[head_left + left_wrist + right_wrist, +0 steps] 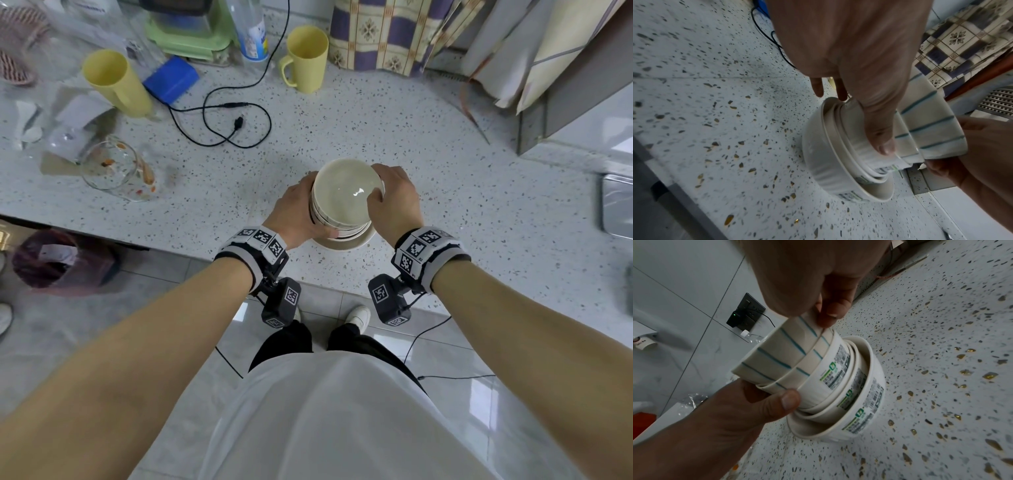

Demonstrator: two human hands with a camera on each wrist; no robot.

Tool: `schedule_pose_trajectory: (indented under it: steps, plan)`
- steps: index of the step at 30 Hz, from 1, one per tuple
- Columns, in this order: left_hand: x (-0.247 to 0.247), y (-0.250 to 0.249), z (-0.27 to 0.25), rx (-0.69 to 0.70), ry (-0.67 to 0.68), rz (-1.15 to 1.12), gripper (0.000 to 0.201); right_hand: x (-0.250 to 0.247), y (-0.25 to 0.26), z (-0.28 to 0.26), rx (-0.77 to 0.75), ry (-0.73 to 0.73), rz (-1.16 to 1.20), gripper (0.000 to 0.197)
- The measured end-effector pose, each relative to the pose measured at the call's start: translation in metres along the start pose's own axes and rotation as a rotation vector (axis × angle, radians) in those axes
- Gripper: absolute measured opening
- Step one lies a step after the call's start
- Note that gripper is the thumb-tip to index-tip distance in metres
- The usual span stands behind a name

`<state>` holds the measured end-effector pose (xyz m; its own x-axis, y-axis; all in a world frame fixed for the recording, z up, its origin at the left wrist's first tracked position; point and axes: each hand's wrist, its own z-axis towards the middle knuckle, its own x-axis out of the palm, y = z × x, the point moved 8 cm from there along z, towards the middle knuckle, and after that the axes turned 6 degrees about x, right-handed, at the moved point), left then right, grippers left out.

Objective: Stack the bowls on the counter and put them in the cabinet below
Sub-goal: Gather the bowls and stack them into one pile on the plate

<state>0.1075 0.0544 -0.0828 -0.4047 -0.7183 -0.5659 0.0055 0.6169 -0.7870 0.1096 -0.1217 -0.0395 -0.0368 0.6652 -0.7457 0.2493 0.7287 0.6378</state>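
Observation:
A stack of several nested bowls point(346, 202) stands on the speckled counter point(445, 154) near its front edge. The bottom one is a wide white bowl point(824, 162) point(865, 415) with a printed label. The top ones are cream with teal stripes point(931, 126) point(777, 352). My left hand point(298, 212) point(859, 65) grips the stack's left side, thumb pressed on a middle bowl. My right hand point(394, 202) point(807, 272) holds the right side, its fingers curled over the rim of the top striped bowl. The cabinet below is out of sight.
Two yellow cups point(113, 82) point(306, 58), a blue box point(171, 80), a looped black cable point(236, 113) and a glass jar on its side point(116, 168) lie behind and left of the stack. A metal tray point(616, 205) sits at the right edge. A bagged bin point(51, 263) stands on the floor.

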Motion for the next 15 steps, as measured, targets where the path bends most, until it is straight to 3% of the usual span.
schedule_pose_trajectory:
  steps: [15]
  plan:
    - [-0.0036, -0.0031, 0.0013, 0.01, 0.008, 0.141, 0.116, -0.0007, 0.002, -0.0052, -0.031, -0.051, 0.018, 0.042]
